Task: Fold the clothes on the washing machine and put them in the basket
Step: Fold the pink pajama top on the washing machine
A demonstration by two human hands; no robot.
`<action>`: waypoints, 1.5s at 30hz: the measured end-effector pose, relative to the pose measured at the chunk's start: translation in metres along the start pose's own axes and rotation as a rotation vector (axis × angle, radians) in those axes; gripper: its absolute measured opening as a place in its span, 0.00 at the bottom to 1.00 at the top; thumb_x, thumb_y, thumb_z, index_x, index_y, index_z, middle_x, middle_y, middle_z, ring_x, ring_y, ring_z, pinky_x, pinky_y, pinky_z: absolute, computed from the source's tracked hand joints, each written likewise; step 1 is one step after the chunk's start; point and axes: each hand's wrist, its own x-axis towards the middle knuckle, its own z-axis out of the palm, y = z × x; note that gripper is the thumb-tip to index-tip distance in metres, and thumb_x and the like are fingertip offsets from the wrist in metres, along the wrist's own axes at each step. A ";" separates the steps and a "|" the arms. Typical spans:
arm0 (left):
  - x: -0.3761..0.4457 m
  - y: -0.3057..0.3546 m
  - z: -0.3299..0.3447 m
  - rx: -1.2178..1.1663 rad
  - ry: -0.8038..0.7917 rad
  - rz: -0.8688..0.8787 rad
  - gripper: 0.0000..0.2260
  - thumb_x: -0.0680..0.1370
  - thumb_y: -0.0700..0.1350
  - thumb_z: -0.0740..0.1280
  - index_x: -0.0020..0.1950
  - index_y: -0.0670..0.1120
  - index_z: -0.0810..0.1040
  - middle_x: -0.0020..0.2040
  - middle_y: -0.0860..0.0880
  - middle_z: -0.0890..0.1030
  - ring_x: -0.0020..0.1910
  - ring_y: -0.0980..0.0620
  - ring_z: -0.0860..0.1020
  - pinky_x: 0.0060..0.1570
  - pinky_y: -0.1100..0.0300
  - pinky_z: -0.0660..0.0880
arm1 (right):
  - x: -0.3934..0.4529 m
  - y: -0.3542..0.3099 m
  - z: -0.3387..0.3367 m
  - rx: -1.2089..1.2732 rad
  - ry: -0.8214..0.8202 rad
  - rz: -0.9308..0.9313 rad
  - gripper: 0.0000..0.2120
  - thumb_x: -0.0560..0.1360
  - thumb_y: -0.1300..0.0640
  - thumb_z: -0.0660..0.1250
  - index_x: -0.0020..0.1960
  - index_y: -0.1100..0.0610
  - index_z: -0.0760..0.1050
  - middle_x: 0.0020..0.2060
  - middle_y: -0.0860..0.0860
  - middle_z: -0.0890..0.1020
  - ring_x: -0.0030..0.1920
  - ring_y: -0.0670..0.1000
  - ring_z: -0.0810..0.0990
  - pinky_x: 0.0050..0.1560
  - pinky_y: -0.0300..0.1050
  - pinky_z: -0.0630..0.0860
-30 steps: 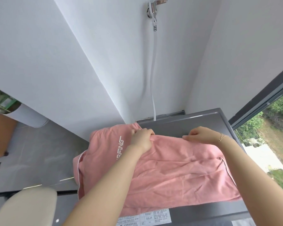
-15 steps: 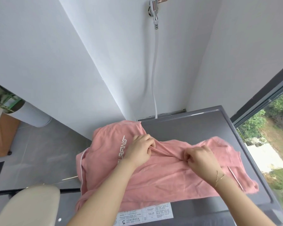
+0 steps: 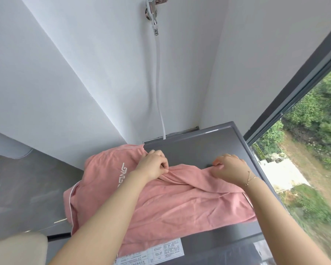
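The washer (image 3: pixel 208 142) fills the lower middle of the view, its grey top running away from the person toward the wall corner, with a window (image 3: pixel 302 131) along its right side. A white hose (image 3: pixel 160 88) drops from a tap (image 3: pixel 153 8) on the wall to the washer's back edge.

A pink garment (image 3: pixel 180 203) lies spread across the near half of the top. Its long axis runs left to right, across the person's reach. Its left part hangs off the washer's left edge, white lettering (image 3: pixel 122 173) showing there, and its near hem droops over a label (image 3: pixel 161 251) on the front. The far half of the top is bare.

Both hands sit on the garment's far edge, well apart along that long axis. The left hand (image 3: pixel 153 164) has its fingers curled, pinching a bunch of cloth near the middle of the edge. The right hand (image 3: pixel 227 167), a thin bracelet (image 3: pixel 249 177) at its wrist, has its fingers bent down over the edge's right end, seemingly gripping it against the top. A taut ridge of cloth runs between them.

The cloth lies wholly on the near side of both sets of fingers, so I judge a fold would bring that held edge toward the person, over the body of the garment. Neither hand is clearly nearer, since both already hold it. No basket is in view.
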 end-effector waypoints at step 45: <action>0.046 0.006 -0.003 -0.038 0.016 -0.091 0.15 0.76 0.56 0.68 0.59 0.52 0.74 0.56 0.53 0.78 0.60 0.51 0.73 0.59 0.55 0.62 | -0.007 -0.024 0.086 0.381 0.605 0.012 0.28 0.81 0.48 0.50 0.80 0.54 0.51 0.78 0.51 0.47 0.78 0.49 0.46 0.77 0.44 0.42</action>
